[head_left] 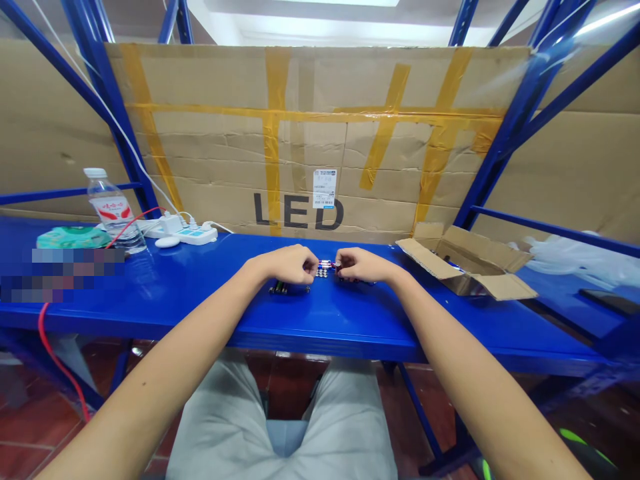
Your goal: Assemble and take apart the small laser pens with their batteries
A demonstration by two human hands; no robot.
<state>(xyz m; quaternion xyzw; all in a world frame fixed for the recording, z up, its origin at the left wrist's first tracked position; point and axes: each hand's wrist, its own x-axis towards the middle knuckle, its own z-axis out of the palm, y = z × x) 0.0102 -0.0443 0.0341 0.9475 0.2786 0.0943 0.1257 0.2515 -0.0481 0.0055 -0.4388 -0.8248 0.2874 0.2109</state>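
Note:
My left hand [289,264] and my right hand [363,265] meet at the middle of the blue workbench [330,320]. Their fingertips pinch a small cylindrical battery [326,265] with a red and blue wrapper from either end. Just below it stand several small silver-topped cells [323,273]. Nearer my left hand, a little group of dark cylindrical batteries [279,288] lies on the bench. A dark item [361,281] shows beneath my right hand, partly hidden by it.
An open cardboard box [465,267] stands at the right of the bench. A water bottle [113,212], green packet [73,237], white power strip [193,233] and white mouse [167,242] sit at the left. A red cable [50,353] hangs down. Taped cardboard [320,160] stands behind.

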